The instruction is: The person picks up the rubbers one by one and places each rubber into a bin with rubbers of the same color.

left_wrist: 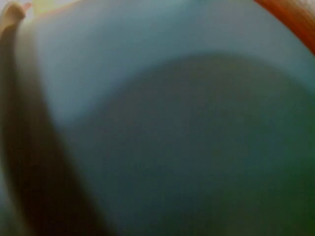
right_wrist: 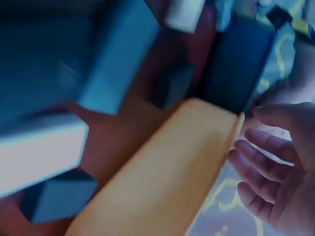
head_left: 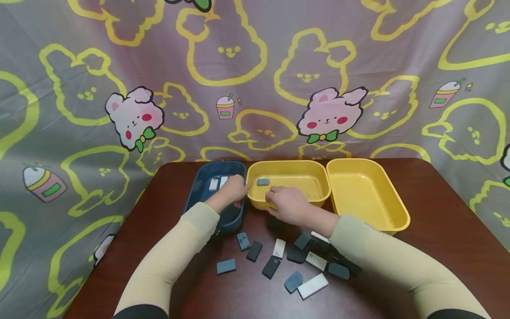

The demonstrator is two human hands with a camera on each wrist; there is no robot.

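Note:
My left hand (head_left: 233, 191) reaches down into the blue bin (head_left: 192, 195) at its right side, its fingertips mostly hidden; I cannot tell whether they hold anything. In the left wrist view the bin's blue wall (left_wrist: 177, 128) fills the picture, blurred. A white block (head_left: 214, 184) lies in this bin, with another partly behind the hand. My right hand (head_left: 288, 204) is at the near rim of the middle yellow bin (head_left: 311, 166). Its fingers (right_wrist: 263, 169) are loosely bent and hold nothing. A blue-grey block (head_left: 263, 182) lies inside that bin.
A second yellow bin (head_left: 368, 212) stands to the right. In front of the bins, several small blocks lie scattered: a long white block (head_left: 313, 286), a blue block (head_left: 226, 266), a black block (head_left: 271, 267) and others, some partly under my right forearm. A patterned curtain (head_left: 255, 79) hangs behind the table.

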